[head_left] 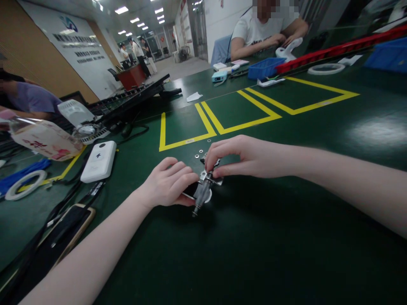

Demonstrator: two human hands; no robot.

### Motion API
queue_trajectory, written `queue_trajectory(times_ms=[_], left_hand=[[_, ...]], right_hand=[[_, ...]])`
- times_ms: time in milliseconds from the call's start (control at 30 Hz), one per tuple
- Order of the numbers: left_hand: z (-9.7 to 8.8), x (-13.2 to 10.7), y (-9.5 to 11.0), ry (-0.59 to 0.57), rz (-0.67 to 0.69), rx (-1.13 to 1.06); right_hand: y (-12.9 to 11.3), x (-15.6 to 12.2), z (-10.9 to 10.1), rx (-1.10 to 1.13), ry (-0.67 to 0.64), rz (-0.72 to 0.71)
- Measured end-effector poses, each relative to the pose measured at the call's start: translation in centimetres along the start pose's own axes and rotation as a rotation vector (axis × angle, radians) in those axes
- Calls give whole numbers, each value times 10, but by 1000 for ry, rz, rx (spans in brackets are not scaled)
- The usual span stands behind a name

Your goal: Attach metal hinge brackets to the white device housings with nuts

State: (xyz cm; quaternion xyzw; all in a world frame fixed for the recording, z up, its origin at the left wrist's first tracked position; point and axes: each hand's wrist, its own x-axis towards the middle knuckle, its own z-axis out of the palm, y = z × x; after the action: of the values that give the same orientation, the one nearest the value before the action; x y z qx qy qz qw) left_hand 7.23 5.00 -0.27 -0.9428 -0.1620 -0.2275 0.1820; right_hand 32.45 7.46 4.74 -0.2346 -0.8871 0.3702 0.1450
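My left hand (168,182) is closed on the side of a small metal shaft assembly (202,194), with a dark body, flat silvery plates and a thin shaft end pointing down toward me. My right hand (237,156) comes in from the right, thumb and fingers pinched at the assembly's far end. Whether a separate small part sits in that pinch is hidden by the fingers. Just beyond the hands, several small washers lie on the green table, one washer (197,156) near my left fingertips and another ring (209,140) farther off.
Yellow tape outlines (190,142) mark the green table ahead. To the left are a white power bank (99,161), a phone (68,233), cables, a tape roll (26,185) and a bottle (47,137). Blue bins (266,68) and a seated person (254,31) are across the table.
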Motion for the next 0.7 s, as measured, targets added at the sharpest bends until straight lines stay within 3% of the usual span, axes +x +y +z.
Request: queue_trajectory(times_ms=[367,700], left_hand=[[-1,1,2,-30,16,39],[-2,2,2,-11,32,48]], right_hand=[[6,3,-4,103,-100,21],[9,3,0,179,-66,30]])
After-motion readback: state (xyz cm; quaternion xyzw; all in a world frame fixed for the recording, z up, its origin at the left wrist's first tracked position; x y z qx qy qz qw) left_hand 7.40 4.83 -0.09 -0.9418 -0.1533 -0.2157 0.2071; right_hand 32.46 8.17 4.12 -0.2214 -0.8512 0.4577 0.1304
